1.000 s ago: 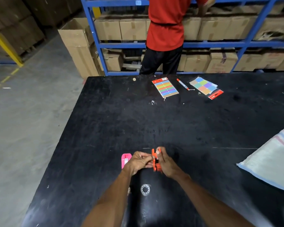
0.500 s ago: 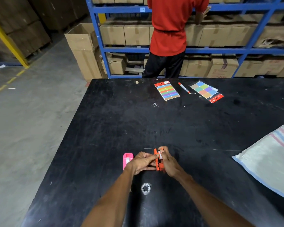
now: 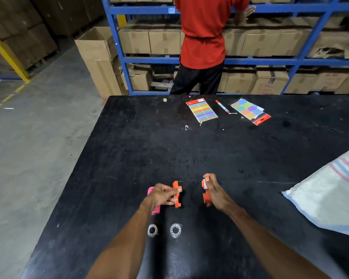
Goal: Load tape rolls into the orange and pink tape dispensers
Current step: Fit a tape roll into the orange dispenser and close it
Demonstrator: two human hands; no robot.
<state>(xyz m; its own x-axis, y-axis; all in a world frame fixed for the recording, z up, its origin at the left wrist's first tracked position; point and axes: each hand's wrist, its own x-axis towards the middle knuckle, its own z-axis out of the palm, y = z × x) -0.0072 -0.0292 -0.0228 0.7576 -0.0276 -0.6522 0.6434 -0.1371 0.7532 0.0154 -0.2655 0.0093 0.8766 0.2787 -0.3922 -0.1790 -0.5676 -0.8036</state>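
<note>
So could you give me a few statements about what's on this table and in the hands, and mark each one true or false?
1. Each hand holds an orange dispenser piece: left hand with one orange half, right hand with the other orange half. True.
2. The two orange halves are joined. False: they are apart.
3. Two tape rolls lie on the black table: tape roll and second tape roll. True.
4. The pink dispenser lies to the right of the right hand. False: it is beside the left hand.
</note>
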